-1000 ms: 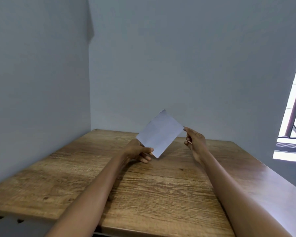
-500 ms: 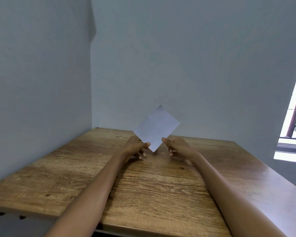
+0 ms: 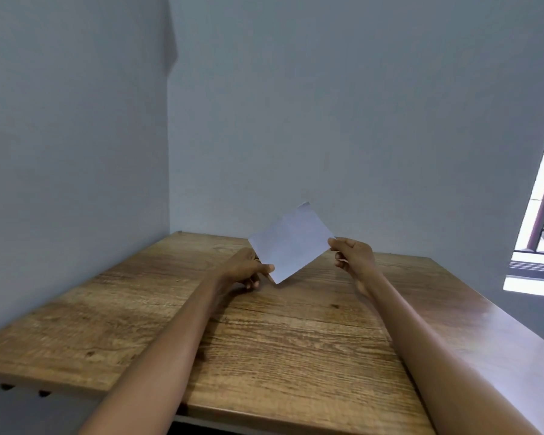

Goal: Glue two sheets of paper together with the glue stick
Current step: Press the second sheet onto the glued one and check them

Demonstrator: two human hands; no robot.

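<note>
The white paper [image 3: 291, 243] is pinched at its right corner by the right hand [image 3: 354, 257], thumb and forefinger closed on the edge, the other fingers curled beneath. Half a second ago that hand was seen lower, at the bottom corner close to the other hand; it has since been moved back out to the right corner, as it was a second ago. The lower left edge is gripped by the left hand [image 3: 247, 270], thumb laid on the face of the paper, much as before. The paper is held clear of the wooden table [image 3: 296, 340], tilted like a diamond, its top corner slightly curled against the grey wall [image 3: 327, 120].

Whether one sheet or two pressed together are held cannot be told; only a single white face is shown. No glue stick is in view. The travelling of the right hand along the edges is judged to be a pressing or checking of the joined edges, so the gluing may be near its end, though this cannot be confirmed
</note>
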